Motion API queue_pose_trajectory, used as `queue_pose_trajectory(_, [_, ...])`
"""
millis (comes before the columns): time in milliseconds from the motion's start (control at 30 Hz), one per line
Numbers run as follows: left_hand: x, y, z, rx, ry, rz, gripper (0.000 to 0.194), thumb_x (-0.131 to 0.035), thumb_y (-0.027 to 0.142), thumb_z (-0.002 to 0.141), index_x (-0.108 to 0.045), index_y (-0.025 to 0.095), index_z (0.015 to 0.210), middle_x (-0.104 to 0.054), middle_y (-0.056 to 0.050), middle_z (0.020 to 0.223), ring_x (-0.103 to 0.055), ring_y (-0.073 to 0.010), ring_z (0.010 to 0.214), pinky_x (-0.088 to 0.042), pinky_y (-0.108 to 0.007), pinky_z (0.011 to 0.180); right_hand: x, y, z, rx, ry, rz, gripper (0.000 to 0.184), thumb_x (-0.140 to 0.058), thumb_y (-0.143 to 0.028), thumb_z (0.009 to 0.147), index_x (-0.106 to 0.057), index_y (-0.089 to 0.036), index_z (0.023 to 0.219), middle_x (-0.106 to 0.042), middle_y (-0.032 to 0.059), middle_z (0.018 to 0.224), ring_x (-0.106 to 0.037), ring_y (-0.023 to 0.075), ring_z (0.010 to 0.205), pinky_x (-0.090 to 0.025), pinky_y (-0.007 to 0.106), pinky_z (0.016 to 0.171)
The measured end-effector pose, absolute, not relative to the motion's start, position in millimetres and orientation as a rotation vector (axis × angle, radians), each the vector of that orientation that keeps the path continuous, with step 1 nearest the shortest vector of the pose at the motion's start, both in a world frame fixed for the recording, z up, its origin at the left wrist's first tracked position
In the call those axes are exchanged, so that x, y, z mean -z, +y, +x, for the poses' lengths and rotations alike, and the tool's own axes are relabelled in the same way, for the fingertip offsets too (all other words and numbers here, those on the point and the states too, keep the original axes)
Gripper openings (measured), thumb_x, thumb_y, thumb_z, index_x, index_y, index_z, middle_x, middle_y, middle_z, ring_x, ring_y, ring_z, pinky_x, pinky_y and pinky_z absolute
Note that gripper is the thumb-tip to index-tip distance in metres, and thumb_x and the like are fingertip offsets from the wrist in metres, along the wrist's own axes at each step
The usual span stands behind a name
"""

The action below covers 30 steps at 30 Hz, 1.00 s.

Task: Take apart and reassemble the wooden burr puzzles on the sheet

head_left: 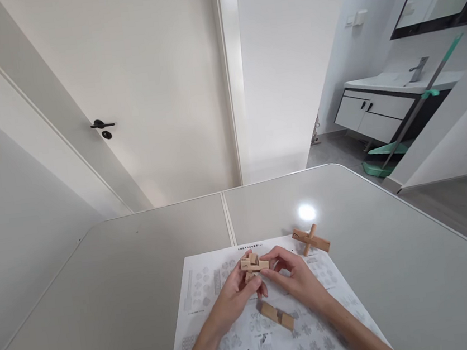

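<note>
Over a printed sheet [200,325], my left hand [238,291] is closed around several notched wooden puzzle pieces [252,264] fitted partly together. My right hand [289,272] pinches the right end of the same pieces between thumb and fingers. One piece near the top carries a dark mark like a digit. Below the hands a loose notched wooden block [277,316] lies on the sheet. Two crossed wooden pieces [310,239] rest at the sheet's upper right corner. My fingers hide part of the held pieces.
The sheet, covered in small diagrams, lies on a grey table [103,291] with a seam down its middle. Beyond it stand a white door [165,93] with a black handle [102,124] and, at right, a sink cabinet [373,108] and a green dustpan [378,168].
</note>
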<state>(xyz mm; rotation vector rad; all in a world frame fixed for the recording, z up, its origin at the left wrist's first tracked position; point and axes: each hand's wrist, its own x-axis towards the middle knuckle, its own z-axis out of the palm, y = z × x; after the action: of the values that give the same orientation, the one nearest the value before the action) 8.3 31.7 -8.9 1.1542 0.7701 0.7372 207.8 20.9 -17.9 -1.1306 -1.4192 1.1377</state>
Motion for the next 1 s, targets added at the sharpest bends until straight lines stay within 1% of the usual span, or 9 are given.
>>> queue_pose_trajectory(100, [5.5,31.7,11.8,-0.729,0.734,1.164,0.057,-0.065,0.046,0.095,-0.048,0.023,0.144,-0.066,-0.007,0.104,-0.070,-0.0207,0.082,-0.055,-0.037,0.079,18.0,20.3,207.3,-1.084,-1.437,-1.141,0.022,-0.069,-0.047,0.091,-0.068,-0.025,0.098,-0.064,0.0005,0.080,-0.058,0.0197,0.073,-0.048,0.033,0.071])
queue_pose_trajectory(167, [3.7,31.7,13.7,-0.704,0.728,1.170,0.048,-0.064,0.048,0.096,-0.056,0.020,0.134,-0.068,-0.010,0.109,-0.073,-0.0230,0.084,-0.057,-0.037,0.079,18.3,19.8,207.0,-1.041,-1.456,-1.139,0.021,-0.069,-0.045,0.091,-0.068,-0.025,0.097,-0.064,0.0006,0.079,-0.058,0.0199,0.072,-0.048,0.033,0.071])
queue_pose_trajectory(267, [2.2,31.9,15.5,-0.670,0.776,1.197,0.042,-0.062,0.052,0.095,-0.063,0.017,0.118,-0.072,-0.010,0.104,-0.075,-0.0248,0.084,-0.059,-0.039,0.080,18.8,18.8,206.9,-0.968,-1.473,-1.130,0.019,-0.069,-0.043,0.091,-0.068,-0.025,0.095,-0.061,0.0006,0.078,-0.056,0.0204,0.072,-0.047,0.034,0.071])
queue_pose_trajectory(333, [1.3,32.0,16.4,-0.660,0.813,1.222,0.041,-0.063,0.053,0.094,-0.065,0.017,0.113,-0.074,-0.009,0.099,-0.076,-0.0251,0.082,-0.060,-0.038,0.078,19.2,18.2,206.8,-0.916,-1.477,-1.124,0.018,-0.069,-0.044,0.091,-0.067,-0.025,0.093,-0.059,0.0008,0.077,-0.055,0.0207,0.072,-0.047,0.034,0.070])
queue_pose_trajectory(467, [-0.6,31.4,18.2,-0.691,0.831,1.275,0.041,-0.063,0.052,0.094,-0.066,0.018,0.117,-0.075,-0.007,0.094,-0.075,-0.0242,0.079,-0.060,-0.036,0.075,21.8,18.2,205.9,-0.846,-1.490,-1.144,0.018,-0.068,-0.043,0.091,-0.067,-0.025,0.092,-0.057,0.0009,0.075,-0.054,0.0214,0.072,-0.045,0.034,0.068])
queue_pose_trajectory(633, [-0.1,31.2,19.9,-0.703,0.829,1.293,0.043,-0.063,0.052,0.094,-0.067,0.020,0.122,-0.074,-0.008,0.105,-0.075,-0.0233,0.076,-0.059,-0.034,0.071,25.9,20.4,204.0,-0.837,-1.458,-1.185,0.018,-0.067,-0.042,0.092,-0.064,-0.024,0.089,-0.054,-0.0005,0.074,-0.052,0.0205,0.070,-0.043,0.033,0.067])
queue_pose_trajectory(800, [0.9,31.7,20.0,-0.695,0.817,1.295,0.043,-0.061,0.052,0.095,-0.066,0.020,0.124,-0.073,-0.008,0.102,-0.076,-0.0235,0.076,-0.058,-0.032,0.068,24.1,19.8,202.9,-0.856,-1.436,-1.202,0.016,-0.067,-0.040,0.092,-0.063,-0.024,0.089,-0.052,-0.0016,0.072,-0.051,0.0197,0.068,-0.041,0.031,0.066])
queue_pose_trajectory(867, [0.5,31.7,19.8,-0.695,0.821,1.302,0.042,-0.061,0.051,0.096,-0.066,0.020,0.123,-0.073,-0.008,0.103,-0.076,-0.0231,0.076,-0.058,-0.031,0.067,22.5,18.4,202.3,-0.844,-1.435,-1.199,0.016,-0.066,-0.040,0.093,-0.061,-0.025,0.089,-0.054,-0.0011,0.072,-0.052,0.0201,0.068,-0.042,0.032,0.066])
queue_pose_trajectory(1000, [-1.2,31.5,19.5,-0.699,0.811,1.326,0.039,-0.059,0.049,0.097,-0.066,0.020,0.122,-0.073,-0.009,0.109,-0.075,-0.0218,0.074,-0.057,-0.031,0.067,22.6,16.2,200.5,-0.810,-1.464,-1.196,0.013,-0.061,-0.039,0.096,-0.061,-0.026,0.094,-0.062,0.0028,0.083,-0.054,0.0216,0.072,-0.044,0.033,0.068])
